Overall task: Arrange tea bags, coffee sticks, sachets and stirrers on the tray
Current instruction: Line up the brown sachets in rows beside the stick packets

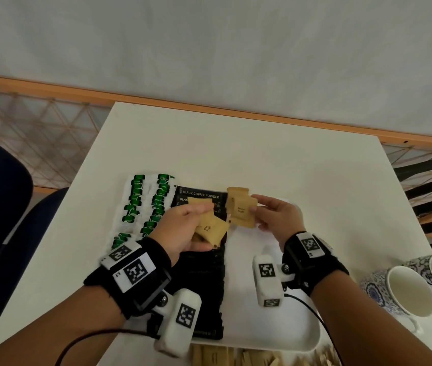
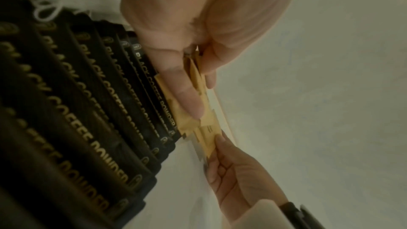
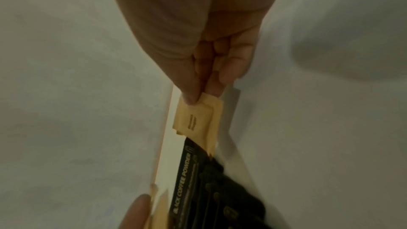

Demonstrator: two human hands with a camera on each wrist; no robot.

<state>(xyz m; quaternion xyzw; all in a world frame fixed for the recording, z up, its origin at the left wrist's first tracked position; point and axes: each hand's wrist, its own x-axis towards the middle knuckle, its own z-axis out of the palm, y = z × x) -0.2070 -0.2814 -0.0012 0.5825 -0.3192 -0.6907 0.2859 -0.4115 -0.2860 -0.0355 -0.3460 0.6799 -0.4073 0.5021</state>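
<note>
Small tan paper sugar sachets (image 1: 241,210) hang over the white plastic tray (image 1: 288,336) on the white bench (image 1: 236,143) in the head view: the right hand (image 1: 279,216) pinches about four, the left hand (image 1: 183,228) grips two or three more (image 1: 209,229); a loose pinch could spill them onto the black coffee sticks (image 1: 204,281). Two rows of green-tagged tea bags (image 1: 143,207) lie left; two patterned cups (image 1: 405,289) right.

Left wrist view: left fingers (image 2: 189,97) clamp sachets beside some nine sticks.

Right wrist view: right fingers (image 3: 189,91) pinch a sachet corner.

Left grip (image 1: 183,228) pinching, right grip (image 1: 275,215) — pinching
</note>
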